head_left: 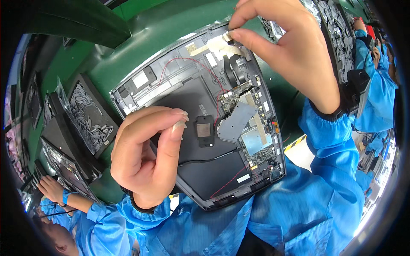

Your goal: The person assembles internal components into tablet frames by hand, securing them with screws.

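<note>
Two hands work over the open laptop base (200, 128), which lies tilted on the green worktop (141, 47) in front of you. Keep that base steady, I'd say, and press the tape strip (222, 45) flat at the far edge without creasing it. Your right hand (286, 55) reaches in from the right, wrist bent, fingers (241, 36) pinching the strip. Your left hand (147, 158) hovers near, thumb and forefinger closed on nothing visible.
</note>
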A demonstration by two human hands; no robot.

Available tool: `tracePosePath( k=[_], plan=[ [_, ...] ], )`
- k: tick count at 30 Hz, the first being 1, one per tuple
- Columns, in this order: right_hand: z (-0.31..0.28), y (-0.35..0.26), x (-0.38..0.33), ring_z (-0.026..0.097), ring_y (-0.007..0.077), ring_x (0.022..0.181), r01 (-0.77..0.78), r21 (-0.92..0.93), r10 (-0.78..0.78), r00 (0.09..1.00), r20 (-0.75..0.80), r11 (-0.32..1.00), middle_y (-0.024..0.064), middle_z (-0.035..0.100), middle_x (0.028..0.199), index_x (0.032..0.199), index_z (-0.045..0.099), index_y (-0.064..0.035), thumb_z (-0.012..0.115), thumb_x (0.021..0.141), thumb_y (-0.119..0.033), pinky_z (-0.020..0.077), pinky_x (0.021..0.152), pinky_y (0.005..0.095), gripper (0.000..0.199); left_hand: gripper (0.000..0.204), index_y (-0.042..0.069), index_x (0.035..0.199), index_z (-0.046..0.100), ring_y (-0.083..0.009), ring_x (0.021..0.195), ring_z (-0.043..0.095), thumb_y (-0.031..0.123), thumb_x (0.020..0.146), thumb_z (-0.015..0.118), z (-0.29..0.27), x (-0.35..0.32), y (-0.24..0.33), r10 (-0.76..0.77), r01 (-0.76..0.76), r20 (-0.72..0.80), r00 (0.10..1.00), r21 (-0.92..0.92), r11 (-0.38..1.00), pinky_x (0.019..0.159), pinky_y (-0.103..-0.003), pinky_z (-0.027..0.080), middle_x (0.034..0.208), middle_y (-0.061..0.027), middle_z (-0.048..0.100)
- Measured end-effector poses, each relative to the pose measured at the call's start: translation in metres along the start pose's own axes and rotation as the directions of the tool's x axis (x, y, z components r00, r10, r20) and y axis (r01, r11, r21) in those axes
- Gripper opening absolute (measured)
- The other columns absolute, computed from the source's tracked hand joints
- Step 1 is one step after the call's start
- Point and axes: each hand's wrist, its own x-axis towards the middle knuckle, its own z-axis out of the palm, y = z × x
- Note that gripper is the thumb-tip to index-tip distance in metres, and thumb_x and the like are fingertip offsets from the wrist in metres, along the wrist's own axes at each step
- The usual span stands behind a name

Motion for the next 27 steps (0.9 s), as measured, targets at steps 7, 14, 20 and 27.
tracePosePath(
  k=[7,14,20,27],
  plan=[
    [-0.011,-0.034,0.013,0.052,0.0103,0.056,-0.547,0.183,0.521,0.836,0.175,0.817,0.0026,0.058,0.074,0.101,0.059,0.0000,0.064,0.083,-0.004,0.0417,0.051,0.0255,0.019,0.013,-0.007,0.100,0.060,-0.0210,0.079,0.064,-0.006,0.087,0.063,-0.005,0.002,-0.002,0.060,-0.063,0.048,0.997,0.060,0.996,0.067,-0.027,0.053,0.093,-0.0186,0.065],
    [0.000,-0.025,0.010,0.057,0.0269,0.055,-0.283,-0.004,0.278,0.941,0.195,0.959,0.0132,0.059,0.074,0.097,0.060,0.0007,0.061,0.079,-0.003,0.0447,0.053,0.0340,0.019,0.013,-0.007,0.102,0.058,-0.0182,0.074,0.063,0.001,0.092,0.060,-0.006,0.004,-0.001,0.085,-0.101,0.115,0.990,0.141,0.985,0.059,-0.024,0.053,0.095,-0.0194,0.063],
    [0.019,-0.021,0.003,0.059,0.0358,0.067,-0.183,-0.107,0.187,0.982,0.029,0.977,0.0170,0.059,0.078,0.094,0.062,-0.0002,0.061,0.072,0.001,0.0490,0.060,0.0387,0.021,0.013,-0.007,0.102,0.058,-0.0180,0.074,0.063,0.001,0.092,0.060,-0.005,0.004,-0.003,0.089,-0.099,0.087,0.992,0.111,0.989,0.059,-0.023,0.052,0.096,-0.0196,0.063],
    [0.018,-0.016,-0.005,0.043,0.0006,0.062,-0.539,0.433,0.475,0.842,0.256,0.723,-0.0027,0.053,0.070,0.107,0.059,0.0000,0.058,0.083,0.003,0.0349,0.053,0.0194,0.024,0.012,-0.007,0.102,0.057,-0.0195,0.071,0.065,0.001,0.093,0.058,-0.001,0.006,0.008,-0.056,0.056,0.005,0.998,0.010,0.998,0.059,-0.026,0.054,0.091,-0.0200,0.066]
  ],
)
